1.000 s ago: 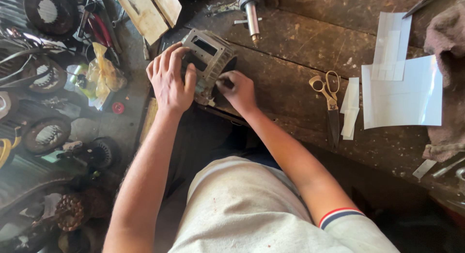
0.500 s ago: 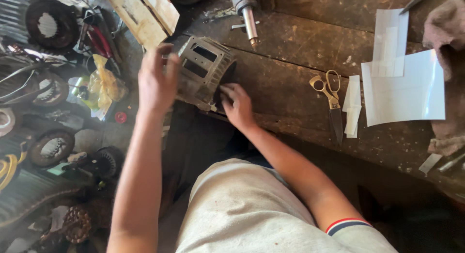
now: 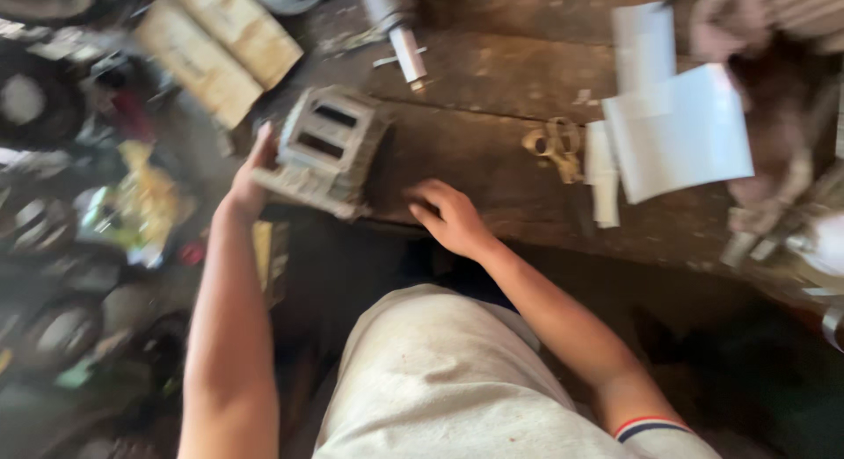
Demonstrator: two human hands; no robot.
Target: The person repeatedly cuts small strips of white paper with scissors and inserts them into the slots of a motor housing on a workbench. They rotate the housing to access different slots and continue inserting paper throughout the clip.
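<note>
A grey metal housing with rectangular slots sits tilted at the near edge of a dark wooden workbench. My left hand grips the housing's left side. My right hand lies on the bench edge just right of the housing, fingers loosely curled, holding nothing that I can see. The picture is blurred by motion.
Brass-handled scissors lie on the bench right of my right hand, beside white paper sheets. A metal shaft points down from the back. Wooden blocks sit at upper left. Round machine parts litter the floor to the left.
My left hand has slid from the top of the housing to its left side. My right hand has left the housing and come to rest on the bench edge. The camera has shifted.
</note>
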